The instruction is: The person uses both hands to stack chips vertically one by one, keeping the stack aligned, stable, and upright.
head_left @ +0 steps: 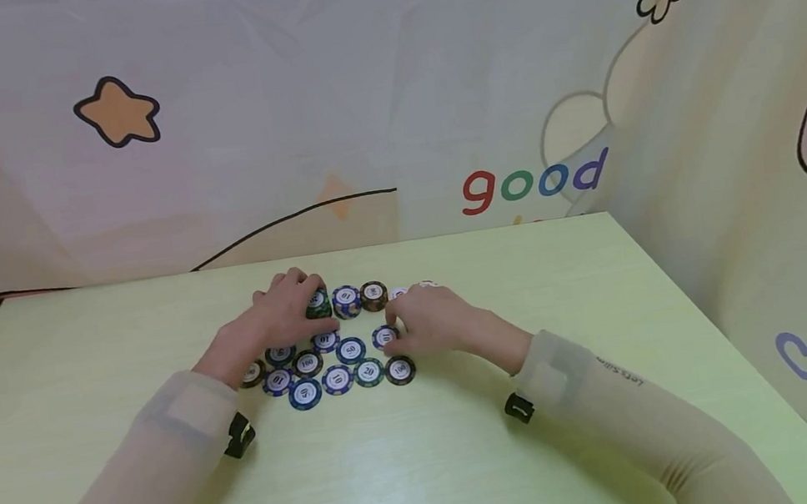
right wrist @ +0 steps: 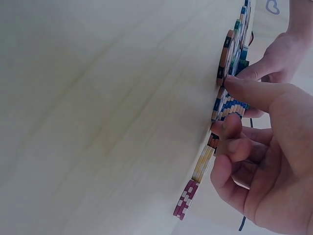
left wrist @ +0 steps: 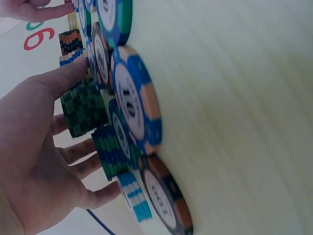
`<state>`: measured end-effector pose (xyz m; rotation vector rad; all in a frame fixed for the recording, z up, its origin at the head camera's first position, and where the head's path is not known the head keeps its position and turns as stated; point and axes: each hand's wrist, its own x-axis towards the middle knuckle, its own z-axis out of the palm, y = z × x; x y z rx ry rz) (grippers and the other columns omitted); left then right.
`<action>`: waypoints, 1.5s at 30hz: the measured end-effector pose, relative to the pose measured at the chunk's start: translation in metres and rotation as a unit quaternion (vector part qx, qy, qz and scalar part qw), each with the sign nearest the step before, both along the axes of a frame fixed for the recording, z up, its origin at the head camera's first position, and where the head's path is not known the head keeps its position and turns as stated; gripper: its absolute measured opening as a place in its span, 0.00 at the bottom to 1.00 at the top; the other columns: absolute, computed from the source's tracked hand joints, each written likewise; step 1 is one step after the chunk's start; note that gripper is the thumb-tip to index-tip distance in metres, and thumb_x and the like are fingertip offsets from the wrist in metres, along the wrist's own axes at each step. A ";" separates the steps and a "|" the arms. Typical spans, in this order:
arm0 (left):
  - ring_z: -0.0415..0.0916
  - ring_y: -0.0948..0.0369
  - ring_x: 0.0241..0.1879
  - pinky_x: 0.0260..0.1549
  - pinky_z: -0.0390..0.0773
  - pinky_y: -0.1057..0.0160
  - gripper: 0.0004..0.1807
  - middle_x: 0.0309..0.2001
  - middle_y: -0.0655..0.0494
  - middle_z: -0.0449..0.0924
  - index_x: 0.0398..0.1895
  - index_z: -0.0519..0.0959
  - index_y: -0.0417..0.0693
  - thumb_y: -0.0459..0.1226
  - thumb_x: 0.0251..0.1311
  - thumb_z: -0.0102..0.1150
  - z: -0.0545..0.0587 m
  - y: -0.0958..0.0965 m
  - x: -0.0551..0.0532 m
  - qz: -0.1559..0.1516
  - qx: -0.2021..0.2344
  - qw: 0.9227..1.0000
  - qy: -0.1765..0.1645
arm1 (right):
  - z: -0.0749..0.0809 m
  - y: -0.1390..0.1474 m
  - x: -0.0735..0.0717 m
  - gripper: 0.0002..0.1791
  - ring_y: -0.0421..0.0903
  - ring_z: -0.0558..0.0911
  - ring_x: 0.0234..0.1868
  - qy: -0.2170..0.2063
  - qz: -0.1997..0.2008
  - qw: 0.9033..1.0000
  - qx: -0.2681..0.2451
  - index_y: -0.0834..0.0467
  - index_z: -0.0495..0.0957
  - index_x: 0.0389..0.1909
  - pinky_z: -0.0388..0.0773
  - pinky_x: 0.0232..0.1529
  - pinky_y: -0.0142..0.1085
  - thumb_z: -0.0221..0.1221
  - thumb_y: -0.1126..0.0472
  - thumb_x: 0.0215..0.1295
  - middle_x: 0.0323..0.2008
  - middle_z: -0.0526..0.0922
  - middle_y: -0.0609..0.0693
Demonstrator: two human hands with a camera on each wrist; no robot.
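Observation:
Several loose poker chips, such as a blue-edged chip (head_left: 338, 379) and a dark chip (head_left: 399, 370), lie flat on the table (head_left: 430, 467). Behind them stands a row of chip stacks, including a green stack (left wrist: 84, 110) and a blue stack (head_left: 346, 302). My left hand (head_left: 290, 310) reaches over the row's left part. Its fairly straight fingers lie behind the green stacks, with the thumb in front; the index fingertip is hidden. My right hand (head_left: 430, 320) pinches a blue chip (head_left: 385, 337) by its edges between thumb and index finger, at table level.
Right of the blue stack is a brown stack (head_left: 374, 296). A yellow-and-white stack (right wrist: 203, 164) and a maroon-and-white stack (right wrist: 186, 200) continue the row. At the left end is a light-blue stack (left wrist: 134, 197). A printed curtain (head_left: 325, 102) hangs behind the table.

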<state>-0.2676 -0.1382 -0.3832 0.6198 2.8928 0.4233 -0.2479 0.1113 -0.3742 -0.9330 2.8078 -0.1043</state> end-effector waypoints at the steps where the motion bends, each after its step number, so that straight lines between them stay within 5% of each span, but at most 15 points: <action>1: 0.64 0.39 0.63 0.56 0.64 0.27 0.34 0.65 0.35 0.66 0.67 0.71 0.42 0.54 0.67 0.64 0.000 0.001 0.000 -0.003 0.001 1.000 0.002 | 0.000 0.000 0.000 0.22 0.44 0.78 0.33 -0.001 0.000 1.000 0.000 0.55 0.85 0.48 0.76 0.36 0.40 0.68 0.42 0.64 0.30 0.82 0.43; 33: 0.64 0.38 0.63 0.57 0.63 0.31 0.30 0.65 0.37 0.67 0.68 0.74 0.45 0.51 0.69 0.64 -0.007 0.007 -0.005 -0.011 0.013 1.000 0.010 | -0.003 -0.006 -0.003 0.19 0.41 0.76 0.26 -0.014 0.021 1.000 0.003 0.57 0.83 0.47 0.71 0.26 0.33 0.66 0.47 0.65 0.26 0.80 0.43; 45: 0.65 0.38 0.64 0.58 0.64 0.30 0.31 0.65 0.36 0.67 0.69 0.73 0.45 0.51 0.69 0.64 -0.003 0.007 -0.003 -0.015 0.003 1.000 0.013 | 0.002 -0.013 -0.005 0.21 0.42 0.75 0.21 -0.004 0.002 0.999 -0.053 0.58 0.80 0.47 0.69 0.23 0.35 0.64 0.45 0.66 0.24 0.79 0.45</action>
